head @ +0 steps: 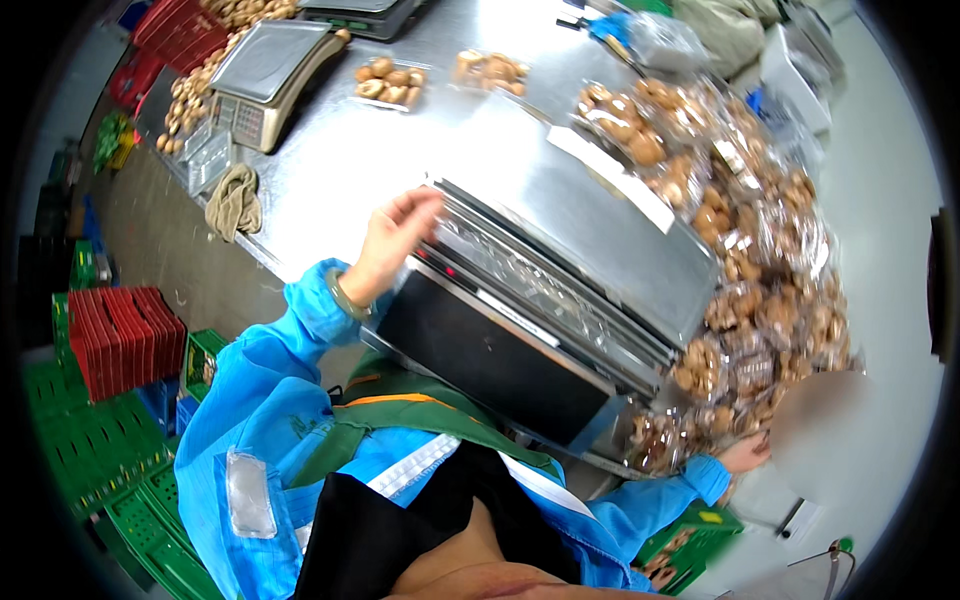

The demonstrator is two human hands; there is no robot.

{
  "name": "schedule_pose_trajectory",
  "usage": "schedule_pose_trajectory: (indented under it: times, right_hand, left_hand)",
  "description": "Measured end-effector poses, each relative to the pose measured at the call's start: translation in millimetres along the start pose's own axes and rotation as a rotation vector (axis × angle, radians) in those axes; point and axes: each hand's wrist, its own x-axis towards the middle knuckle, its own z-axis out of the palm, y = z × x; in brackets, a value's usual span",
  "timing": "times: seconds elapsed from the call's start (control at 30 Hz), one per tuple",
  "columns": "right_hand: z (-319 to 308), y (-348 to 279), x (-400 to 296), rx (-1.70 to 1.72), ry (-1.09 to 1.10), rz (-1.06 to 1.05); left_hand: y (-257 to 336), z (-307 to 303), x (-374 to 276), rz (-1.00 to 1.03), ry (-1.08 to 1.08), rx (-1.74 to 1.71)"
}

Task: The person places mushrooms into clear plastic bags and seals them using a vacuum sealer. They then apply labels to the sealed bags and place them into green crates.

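My left hand [401, 232], slightly blurred, is at the left end of a film wrapping machine [495, 337], its thumb and fingers close together by the edge of the clear film [517, 262]. Whether it pinches the film cannot be made out. At the lower right, my right hand [746, 453] is beside the pile of film-wrapped mushroom packs [739, 300]; a blurred patch covers part of the view there, so its grip is unclear. Two trays of brown mushrooms [390, 82] [491, 71] lie on the steel table [330, 195] beyond the machine.
A weighing scale [262, 67] stands at the upper left, near loose mushrooms [187, 97], clear plastic trays [208, 157] and a crumpled cloth [235, 202]. Red crates [124, 337] and green crates [97, 442] are stacked on the floor at left. A green crate [694, 536] stands at lower right.
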Motion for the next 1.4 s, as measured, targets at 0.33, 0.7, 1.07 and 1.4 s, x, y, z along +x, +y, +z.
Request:
schedule_pose_trajectory:
  times: [0.33, 0.7, 1.07, 1.4]
  right_hand:
    - [331, -584, -283, 0.645, -1.926, -0.081]
    - [464, -613, -387, 0.288, -1.874, 0.009]
    - [195, -412, -154, 0.446, -1.547, 0.180]
    - [68, -278, -166, -0.041, -0.888, -0.252]
  left_hand:
    - [-97, -256, 271, 0.013, 0.605, 0.239]
    - [-54, -265, 272, -0.008, 0.249, 0.147]
    - [15, -23, 110, 0.017, -0.355, 0.108]
    - [16, -14, 47, 0.297, -0.233, 0.918]
